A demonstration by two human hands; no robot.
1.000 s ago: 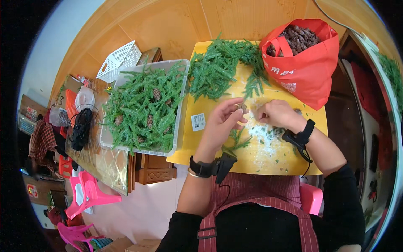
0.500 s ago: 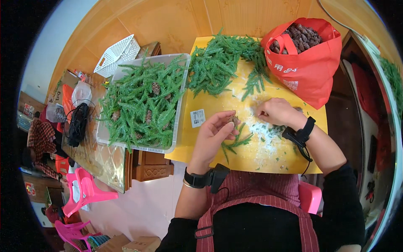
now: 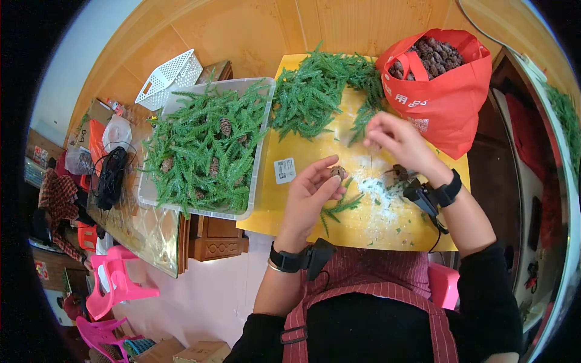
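My left hand [image 3: 313, 192] pinches a small brown pine cone [image 3: 338, 172] between thumb and fingers, above the yellow board [image 3: 272, 213]. A green pine sprig [image 3: 342, 209] shows just under the cone; whether it is joined to it I cannot tell. Higher and to the right, my right hand [image 3: 396, 140] is raised with fingers drawn together; what they grip, if anything, is too small to make out. Another pine cone [image 3: 397, 173] lies on the board below my right hand, beside white flakes [image 3: 378, 196] and green bits.
A clear plastic bin [image 3: 257, 175] of green sprigs and pine cones stands left. Loose green branches [image 3: 308, 91] lie at the back, next to a red bag [image 3: 451, 100] full of pine cones. A white label [image 3: 284, 170] and white basket [image 3: 170, 77] are also there.
My right hand has risen away from the board, uncovering the white flakes and a pine cone below. My left hand stays nearly in place, the cone in its fingers now showing more.
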